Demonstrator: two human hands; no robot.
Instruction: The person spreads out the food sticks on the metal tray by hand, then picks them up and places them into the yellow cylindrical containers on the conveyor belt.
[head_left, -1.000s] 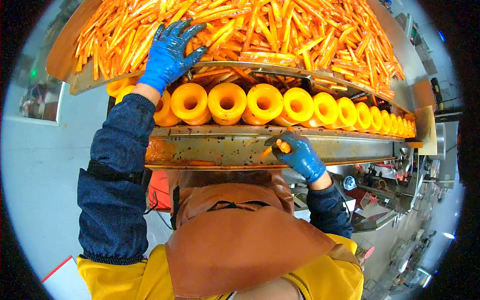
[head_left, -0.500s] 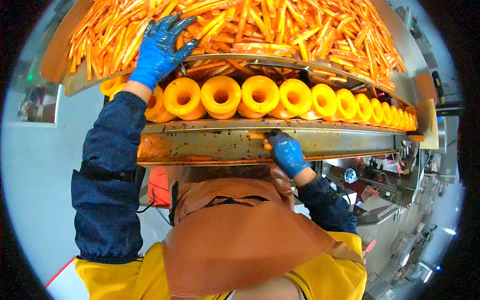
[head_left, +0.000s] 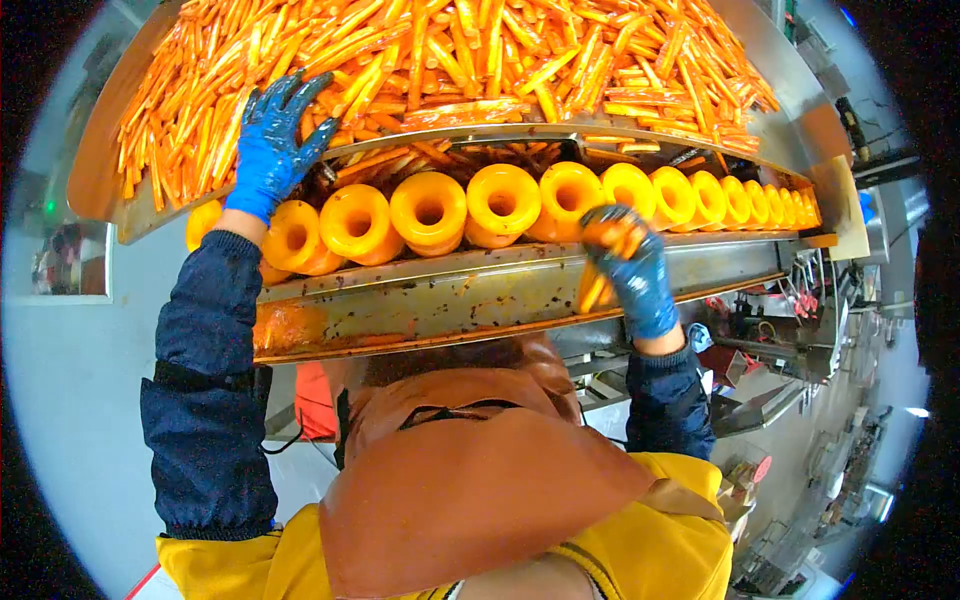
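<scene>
A heap of oily orange food sticks (head_left: 480,60) fills the metal tray (head_left: 92,180) at the top of the view. My left hand (head_left: 275,145), in a stained blue glove, lies with fingers spread at the tray's front left edge, by the sticks. My right hand (head_left: 638,275), also gloved in blue, is closed round several orange sticks (head_left: 592,290) whose ends poke out below it. It hovers over the metal trough (head_left: 450,292), near the row of yellow funnel-shaped cups (head_left: 432,240). My fingers partly hide the held sticks.
Sticks also lie in a gap (head_left: 420,155) between the tray edge and the cups. Dark specks and orange residue mark the trough. A brown apron (head_left: 480,480) covers my front. Metal equipment (head_left: 760,420) stands to the right, and a pale blue wall (head_left: 60,380) is at left.
My right hand has risen from the trough and moved right, bringing sticks up in its grip. The view has shifted a little; my left hand stays at the tray edge.
</scene>
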